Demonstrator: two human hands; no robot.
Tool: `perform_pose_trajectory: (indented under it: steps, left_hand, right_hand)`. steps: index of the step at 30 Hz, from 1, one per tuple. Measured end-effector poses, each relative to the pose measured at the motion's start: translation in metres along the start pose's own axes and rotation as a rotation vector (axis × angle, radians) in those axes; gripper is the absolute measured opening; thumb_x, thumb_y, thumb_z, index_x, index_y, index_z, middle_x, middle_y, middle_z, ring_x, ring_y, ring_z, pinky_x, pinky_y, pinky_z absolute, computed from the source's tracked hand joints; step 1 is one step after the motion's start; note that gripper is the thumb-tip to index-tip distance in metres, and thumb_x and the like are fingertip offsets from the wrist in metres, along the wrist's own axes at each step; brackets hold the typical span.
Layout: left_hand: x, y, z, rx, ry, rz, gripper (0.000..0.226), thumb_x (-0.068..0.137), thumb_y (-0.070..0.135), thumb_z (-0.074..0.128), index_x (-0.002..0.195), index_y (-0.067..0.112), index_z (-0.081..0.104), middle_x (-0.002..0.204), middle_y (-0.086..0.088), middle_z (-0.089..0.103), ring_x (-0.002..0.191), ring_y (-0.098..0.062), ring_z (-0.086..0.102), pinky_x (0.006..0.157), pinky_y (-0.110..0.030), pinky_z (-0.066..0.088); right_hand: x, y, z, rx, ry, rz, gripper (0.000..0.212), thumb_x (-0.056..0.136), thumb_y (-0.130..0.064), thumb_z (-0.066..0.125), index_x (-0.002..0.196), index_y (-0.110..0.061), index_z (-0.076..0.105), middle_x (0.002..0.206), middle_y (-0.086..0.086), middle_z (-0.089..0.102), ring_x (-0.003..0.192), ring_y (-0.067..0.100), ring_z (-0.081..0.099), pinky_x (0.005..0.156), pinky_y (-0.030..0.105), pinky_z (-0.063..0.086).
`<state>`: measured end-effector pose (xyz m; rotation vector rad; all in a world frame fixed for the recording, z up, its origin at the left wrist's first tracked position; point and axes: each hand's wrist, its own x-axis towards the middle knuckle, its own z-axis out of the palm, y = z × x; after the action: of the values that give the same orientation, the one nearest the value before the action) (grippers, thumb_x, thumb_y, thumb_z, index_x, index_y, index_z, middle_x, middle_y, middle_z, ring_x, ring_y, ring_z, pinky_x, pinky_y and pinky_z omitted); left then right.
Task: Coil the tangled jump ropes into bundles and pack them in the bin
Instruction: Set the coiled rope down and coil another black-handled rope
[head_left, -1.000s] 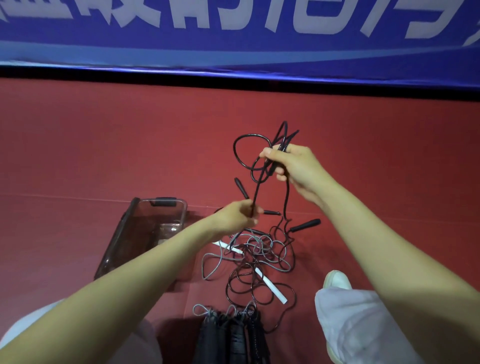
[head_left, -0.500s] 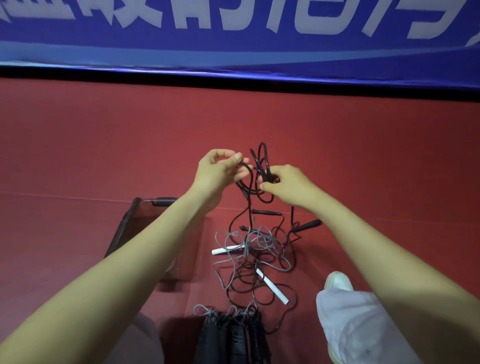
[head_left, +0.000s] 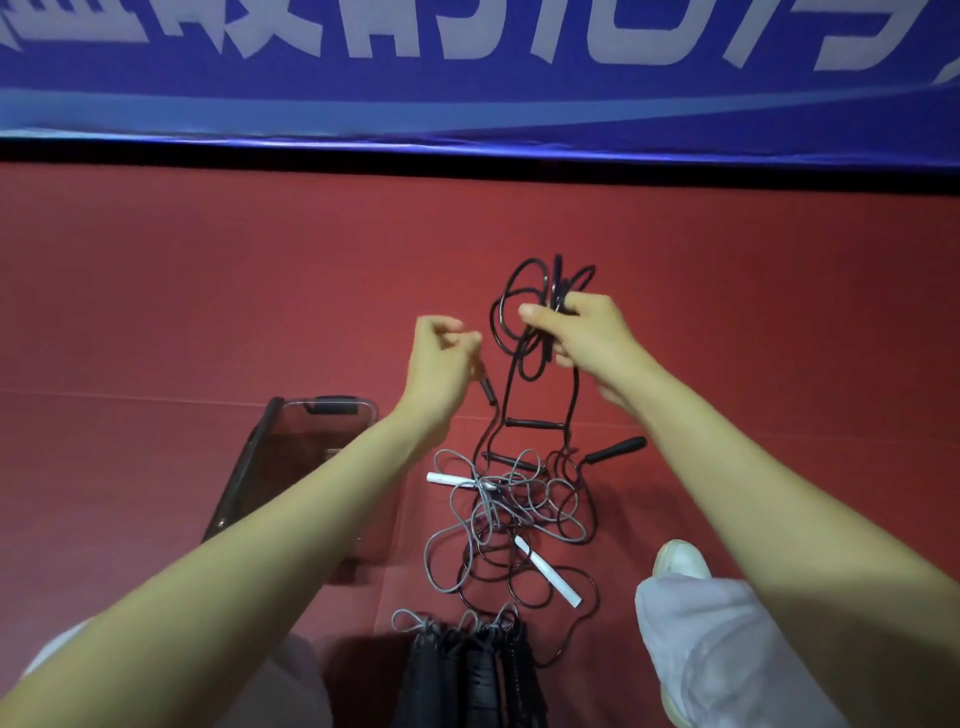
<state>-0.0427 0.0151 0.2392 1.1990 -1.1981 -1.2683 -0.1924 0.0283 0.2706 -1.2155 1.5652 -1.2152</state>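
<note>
Red floor runs up to a blue banner at 12 o'clock. Half a second earlier both hands met at the loops. Now the left hand (head_left: 441, 358) has drawn away toward 9 o'clock, fingers curled, seemingly pinching a black handle (head_left: 487, 388) that hangs beneath it. The right hand (head_left: 576, 332) grips the gathered loops of the black jump rope (head_left: 558, 278), raised above the tangle (head_left: 509, 499). The bin (head_left: 332, 402) sits at 9 o'clock of the tangle. Another loop looks under way, and packing seems far off.
</note>
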Motion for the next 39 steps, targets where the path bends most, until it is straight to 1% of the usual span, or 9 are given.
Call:
perform_pose_trajectory:
  steps: [5, 8, 12, 15, 19, 25, 32, 36, 39]
  left_hand:
    - [-0.013, -0.039, 0.005, 0.447, -0.577, -0.05, 0.037, 0.089, 0.001, 0.064, 0.121, 0.016, 0.055, 0.123, 0.0, 0.055, 0.11, -0.01, 0.049, 0.089, -0.027, 0.042]
    - [-0.014, -0.059, -0.001, 0.441, -0.628, -0.187, 0.011, 0.094, 0.006, 0.059, 0.102, 0.014, 0.06, 0.103, 0.0, 0.061, 0.098, -0.013, 0.054, 0.093, -0.032, 0.046]
    - [-0.008, -0.064, -0.007, 0.485, -0.397, -0.197, 0.014, 0.094, 0.002, 0.054, 0.085, 0.011, 0.06, 0.075, 0.004, 0.062, 0.073, -0.013, 0.055, 0.072, -0.026, 0.045]
    - [0.002, -0.042, -0.006, 0.07, -0.145, -0.225, 0.023, 0.095, -0.005, 0.05, 0.083, 0.013, 0.052, 0.069, 0.0, 0.065, 0.066, -0.019, 0.057, 0.063, -0.029, 0.051]
    - [0.01, 0.0, -0.006, -0.184, -0.103, -0.11, 0.012, 0.095, -0.001, 0.054, 0.089, 0.01, 0.054, 0.069, 0.0, 0.071, 0.06, -0.011, 0.064, 0.066, -0.025, 0.057]
    - [0.006, 0.033, -0.004, -0.344, -0.16, -0.09, 0.008, 0.094, 0.004, 0.058, 0.099, 0.005, 0.052, 0.089, -0.011, 0.069, 0.066, -0.015, 0.066, 0.066, -0.023, 0.058]
    - [0.001, 0.032, -0.005, -0.433, -0.205, -0.097, 0.006, 0.095, 0.001, 0.054, 0.092, 0.005, 0.055, 0.087, -0.01, 0.067, 0.071, -0.017, 0.07, 0.067, -0.022, 0.058]
    - [0.005, -0.006, -0.002, 0.077, -0.045, 0.032, 0.017, 0.093, -0.004, 0.052, 0.093, 0.013, 0.055, 0.091, -0.005, 0.057, 0.08, -0.019, 0.061, 0.075, -0.027, 0.053]
    - [-0.002, -0.041, 0.001, 0.436, -0.464, -0.116, 0.026, 0.093, 0.002, 0.058, 0.117, 0.009, 0.06, 0.112, -0.004, 0.063, 0.101, -0.017, 0.059, 0.086, -0.021, 0.047]
  right_hand:
    - [-0.002, -0.015, -0.007, 0.3, -0.053, 0.021, 0.011, 0.09, -0.012, 0.065, 0.08, -0.008, 0.063, 0.069, -0.005, 0.062, 0.047, 0.005, 0.033, 0.041, 0.017, 0.027]
    - [-0.001, -0.016, -0.012, 0.314, -0.017, 0.003, 0.012, 0.092, -0.012, 0.062, 0.081, -0.009, 0.061, 0.077, 0.001, 0.059, 0.048, 0.006, 0.033, 0.042, 0.017, 0.028]
    - [0.001, -0.009, -0.021, -0.204, 0.073, -0.104, 0.021, 0.091, -0.024, 0.064, 0.088, -0.003, 0.063, 0.074, 0.004, 0.05, 0.061, 0.015, 0.041, 0.058, 0.026, 0.036]
    - [0.001, 0.0, -0.024, -0.657, 0.113, -0.234, 0.023, 0.091, -0.023, 0.062, 0.091, 0.0, 0.064, 0.084, 0.007, 0.052, 0.076, 0.021, 0.046, 0.062, 0.028, 0.025]
    - [-0.002, 0.009, -0.021, -0.814, -0.017, -0.207, 0.015, 0.091, -0.022, 0.061, 0.093, -0.008, 0.066, 0.09, 0.007, 0.051, 0.087, 0.025, 0.051, 0.068, 0.028, 0.031]
    - [-0.01, 0.003, -0.008, -0.377, -0.22, -0.128, 0.016, 0.086, -0.014, 0.069, 0.102, -0.014, 0.071, 0.059, -0.02, 0.06, 0.057, -0.006, 0.051, 0.055, 0.012, 0.035]
    - [-0.009, 0.006, 0.003, -0.15, -0.153, -0.024, 0.006, 0.086, -0.015, 0.068, 0.09, -0.014, 0.072, 0.055, -0.003, 0.043, 0.048, 0.01, 0.035, 0.046, 0.022, 0.033]
    - [-0.003, -0.004, 0.001, 0.098, -0.049, 0.035, 0.011, 0.087, -0.012, 0.067, 0.081, -0.003, 0.064, 0.061, 0.002, 0.049, 0.044, 0.008, 0.033, 0.04, 0.02, 0.031]
    - [-0.003, -0.014, -0.006, 0.271, -0.113, 0.047, 0.012, 0.091, -0.009, 0.063, 0.08, -0.005, 0.064, 0.066, -0.002, 0.061, 0.043, 0.005, 0.033, 0.041, 0.018, 0.03]
